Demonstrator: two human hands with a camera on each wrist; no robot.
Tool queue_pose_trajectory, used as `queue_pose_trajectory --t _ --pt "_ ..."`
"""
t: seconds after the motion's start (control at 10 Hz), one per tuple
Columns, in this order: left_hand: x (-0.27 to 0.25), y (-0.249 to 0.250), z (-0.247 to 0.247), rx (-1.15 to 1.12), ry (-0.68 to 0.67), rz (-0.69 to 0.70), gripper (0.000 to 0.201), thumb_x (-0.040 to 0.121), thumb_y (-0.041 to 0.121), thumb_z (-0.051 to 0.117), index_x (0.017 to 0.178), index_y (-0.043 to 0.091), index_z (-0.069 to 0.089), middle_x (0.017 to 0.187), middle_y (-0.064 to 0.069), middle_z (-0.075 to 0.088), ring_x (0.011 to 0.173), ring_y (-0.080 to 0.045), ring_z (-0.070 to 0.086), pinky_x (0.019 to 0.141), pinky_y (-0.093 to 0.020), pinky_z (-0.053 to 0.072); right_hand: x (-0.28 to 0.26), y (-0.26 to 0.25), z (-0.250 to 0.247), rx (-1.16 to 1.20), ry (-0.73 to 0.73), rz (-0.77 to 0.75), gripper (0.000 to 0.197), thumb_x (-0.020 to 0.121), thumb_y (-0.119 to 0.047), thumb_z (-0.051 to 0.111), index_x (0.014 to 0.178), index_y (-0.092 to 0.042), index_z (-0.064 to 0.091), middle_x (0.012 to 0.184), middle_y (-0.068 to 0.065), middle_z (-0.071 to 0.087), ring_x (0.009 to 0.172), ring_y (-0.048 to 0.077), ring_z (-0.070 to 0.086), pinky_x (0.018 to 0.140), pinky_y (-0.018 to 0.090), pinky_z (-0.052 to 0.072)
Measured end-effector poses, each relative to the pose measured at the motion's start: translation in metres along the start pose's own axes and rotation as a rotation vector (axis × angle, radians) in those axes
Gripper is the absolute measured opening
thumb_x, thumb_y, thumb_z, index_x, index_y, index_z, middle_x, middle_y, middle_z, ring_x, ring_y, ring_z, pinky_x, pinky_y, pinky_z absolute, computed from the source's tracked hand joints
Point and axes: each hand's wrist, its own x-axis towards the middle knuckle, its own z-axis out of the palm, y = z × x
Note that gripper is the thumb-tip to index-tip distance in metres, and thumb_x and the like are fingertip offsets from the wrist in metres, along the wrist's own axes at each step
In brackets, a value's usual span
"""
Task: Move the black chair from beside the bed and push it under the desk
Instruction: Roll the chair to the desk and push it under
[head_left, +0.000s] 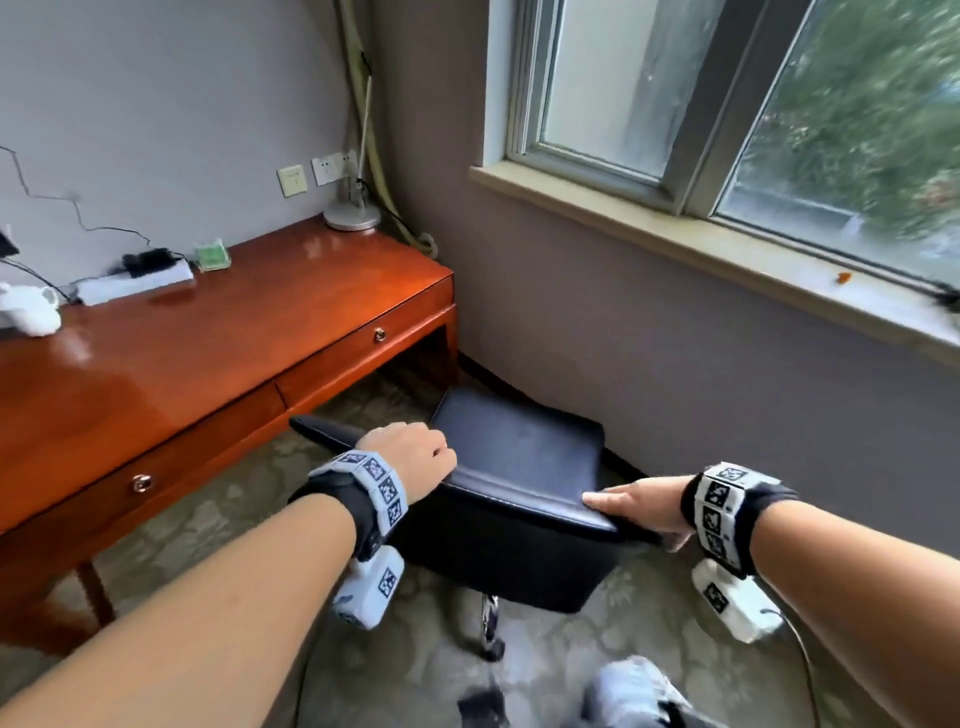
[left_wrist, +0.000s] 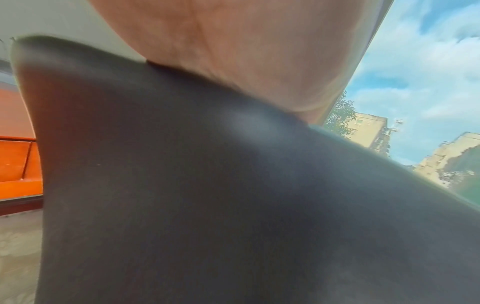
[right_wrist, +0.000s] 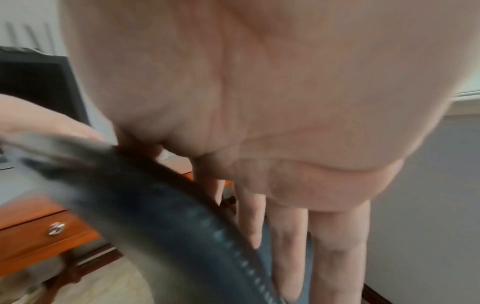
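Standing along left wall: wooden desk (head_left: 218, 332), drawer fronts facing room. Black chair (head_left: 519, 483) on carpet (head_left: 218, 525) at desk's open right end, near wall under window (head_left: 727, 104), seat clear of desk. Left hand (head_left: 410, 457) on top edge of chair back, fingers curled over rim. Right hand (head_left: 641, 506) clamps other end of back, thumb on top, fingers (right_wrist: 288, 236) straight down behind. White power strip (head_left: 135, 283), lamp base (head_left: 353, 214) on desktop.

Daylight from the window (head_left: 727, 119) puts glare on the desk (head_left: 156, 364); edges bend, and both wrist views are motion-blurred.
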Motion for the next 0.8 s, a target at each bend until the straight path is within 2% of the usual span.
queue_pose_trajectory --t 0.1,0.2,0.3,0.4,0.5,0.6,0.7,0.8 --pt "0.002 -0.015 -0.006 -0.187 0.105 0.092 0.03 0.096 0.043 0.038 0.103 0.03 0.064 0.105 0.005 0.064 0.103 -0.023 0.061 0.09 -0.039 0.049 -0.029 -0.025 0.013 0.018 0.182 0.085 0.051 0.11 -0.022 0.035 0.159 -0.034 0.031 0.161 0.004 0.036 0.134 0.035 0.051 0.091 0.041 0.058" --pt "0.007 -0.036 -0.01 -0.349 0.152 0.154 0.022 0.096 0.041 0.049 0.113 0.036 0.063 0.102 0.014 0.066 0.098 -0.018 0.062 0.092 -0.033 0.049 -0.022 -0.034 0.027 0.071 0.341 0.078 0.046 0.111 -0.03 0.038 0.146 -0.002 0.05 0.148 0.022 0.053 0.135 0.038 0.05 0.104 0.039 0.041" --pt "0.018 -0.065 -0.013 -0.199 0.143 0.161 0.03 0.096 0.05 0.045 0.108 0.034 0.067 0.107 0.008 0.069 0.104 -0.02 0.064 0.097 -0.038 0.049 -0.014 -0.032 0.04 0.231 0.472 0.109 0.036 0.108 -0.029 0.043 0.115 -0.004 0.068 0.116 0.017 0.068 0.112 0.029 0.062 0.086 0.033 0.043" --pt "0.035 -0.105 -0.021 0.042 0.064 0.061 0.048 0.101 0.059 0.027 0.108 0.033 0.067 0.101 0.005 0.067 0.11 -0.021 0.062 0.111 -0.043 0.034 -0.005 -0.028 0.044 0.433 0.576 0.071 0.041 0.099 -0.039 0.053 0.088 -0.004 0.072 0.081 0.008 0.071 0.086 0.026 0.066 0.074 0.034 0.046" --pt "0.053 -0.137 -0.028 -0.007 0.015 -0.007 0.054 0.1 0.066 0.025 0.099 0.03 0.065 0.089 0.008 0.062 0.104 -0.022 0.063 0.103 -0.04 0.04 0.005 -0.025 0.041 0.472 0.544 -0.006 0.035 0.098 -0.044 0.055 0.091 -0.019 0.078 0.092 -0.002 0.078 0.093 0.016 0.071 0.09 0.034 0.05" --pt "0.072 -0.151 -0.028 -0.029 -0.025 -0.012 0.053 0.088 0.079 0.027 0.091 0.04 0.063 0.086 0.014 0.066 0.095 -0.018 0.065 0.09 -0.037 0.05 0.01 -0.023 0.039 0.529 0.488 -0.027 0.021 0.101 -0.034 0.059 0.095 -0.037 0.079 0.105 -0.021 0.077 0.104 0.0 0.068 0.102 0.027 0.047" --pt "0.083 -0.156 -0.03 0.014 0.0 0.023 0.05 0.087 0.078 0.028 0.085 0.042 0.061 0.083 0.015 0.065 0.093 -0.015 0.065 0.078 -0.032 0.049 0.014 -0.025 0.041 0.564 0.499 -0.045 0.021 0.101 -0.03 0.06 0.096 -0.042 0.077 0.103 -0.034 0.074 0.105 -0.01 0.065 0.1 0.019 0.044" --pt "0.084 -0.162 -0.033 0.06 0.014 0.057 0.05 0.09 0.077 0.027 0.094 0.044 0.064 0.088 0.015 0.066 0.096 -0.013 0.064 0.072 -0.031 0.044 0.013 -0.036 0.048 0.583 0.511 -0.014 0.023 0.102 -0.028 0.06 0.097 -0.043 0.077 0.101 -0.039 0.071 0.104 -0.012 0.065 0.1 0.018 0.043"
